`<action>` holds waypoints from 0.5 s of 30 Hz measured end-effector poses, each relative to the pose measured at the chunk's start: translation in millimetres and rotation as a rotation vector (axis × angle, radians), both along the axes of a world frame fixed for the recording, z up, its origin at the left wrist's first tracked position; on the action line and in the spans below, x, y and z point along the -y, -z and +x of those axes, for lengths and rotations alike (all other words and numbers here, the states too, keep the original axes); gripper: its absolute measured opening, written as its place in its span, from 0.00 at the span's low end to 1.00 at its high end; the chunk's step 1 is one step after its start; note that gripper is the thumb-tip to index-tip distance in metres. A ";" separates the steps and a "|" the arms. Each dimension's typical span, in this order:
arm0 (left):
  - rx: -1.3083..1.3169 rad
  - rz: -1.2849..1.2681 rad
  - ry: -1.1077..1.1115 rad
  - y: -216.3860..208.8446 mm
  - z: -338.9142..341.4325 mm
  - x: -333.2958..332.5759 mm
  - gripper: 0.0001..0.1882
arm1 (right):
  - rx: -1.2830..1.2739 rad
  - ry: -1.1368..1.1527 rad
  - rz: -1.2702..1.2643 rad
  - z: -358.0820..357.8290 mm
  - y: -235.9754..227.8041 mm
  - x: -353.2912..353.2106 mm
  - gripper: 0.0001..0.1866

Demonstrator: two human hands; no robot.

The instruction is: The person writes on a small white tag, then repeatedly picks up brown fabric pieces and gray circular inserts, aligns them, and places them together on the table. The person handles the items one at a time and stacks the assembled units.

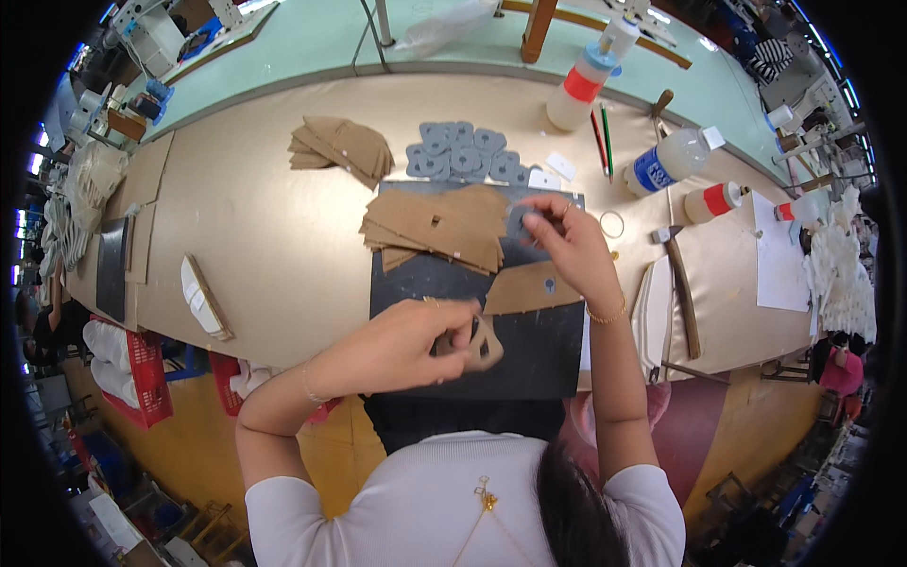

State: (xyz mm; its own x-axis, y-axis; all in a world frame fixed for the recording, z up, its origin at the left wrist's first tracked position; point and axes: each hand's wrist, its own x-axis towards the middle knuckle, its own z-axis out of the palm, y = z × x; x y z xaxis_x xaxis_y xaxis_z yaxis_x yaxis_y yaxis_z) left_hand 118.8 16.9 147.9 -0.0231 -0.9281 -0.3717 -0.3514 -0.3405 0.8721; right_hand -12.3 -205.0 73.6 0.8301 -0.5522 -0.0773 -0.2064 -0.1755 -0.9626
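Observation:
My left hand (pixel 406 342) is closed, its fingers pinched on a small tan piece with cut-out openings (pixel 487 348), over the near part of the black board (pixel 529 364). In a pinch of my right hand (pixel 574 248) is a small grey patch (pixel 517 221), at the right end of a stack of brown cut pieces (pixel 439 225). Between the hands, a single brown piece (pixel 515 289) lies on the board, with a small blue-grey spot showing in its hole. Beyond the stack is a pile of grey patches with holes (pixel 463 149).
Another fan of brown pieces (pixel 340 146) lies at the far left. On the right are a hammer (pixel 682 298), a white shoe-shaped form (pixel 652 317), a blue-labelled bottle (pixel 669 163) and a red-labelled bottle (pixel 574 93). Two pencils (pixel 602 142) lie beyond my right hand.

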 end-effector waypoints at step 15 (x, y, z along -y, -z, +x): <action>-0.479 -0.010 0.065 36.6 -63.9 -57.4 0.14 | -0.207 -0.166 -0.257 -70.3 5.7 -106.4 0.14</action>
